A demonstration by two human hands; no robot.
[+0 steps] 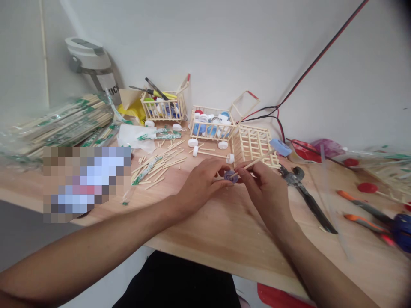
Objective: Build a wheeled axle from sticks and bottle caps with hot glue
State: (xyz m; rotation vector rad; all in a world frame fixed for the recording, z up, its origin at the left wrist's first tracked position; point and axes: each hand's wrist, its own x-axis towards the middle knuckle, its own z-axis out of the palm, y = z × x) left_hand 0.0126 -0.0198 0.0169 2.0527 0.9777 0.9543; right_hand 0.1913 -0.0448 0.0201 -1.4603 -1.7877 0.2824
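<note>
My left hand (210, 177) is closed on a small bluish bottle cap (230, 176), gripping it by the edge between thumb and fingers. My right hand (265, 179) pinches a thin wooden stick (257, 162), whose near end meets the cap; whether it passes through cannot be told. At the stick's far end sits a light blue cap (281, 147). Just beyond my hands lie a stick axle (212, 153) with a white cap at each end and a flat lattice of sticks (253, 143).
Behind stand two stick carts, one (213, 124) full of caps, another (163, 105) with caps and tools. Cut sticks (163, 164) and wrapped chopsticks (64, 124) lie left, near a cup (93, 64). Pliers (308, 201), orange-handled cutters (369, 214) and a clear rod (334, 205) lie right.
</note>
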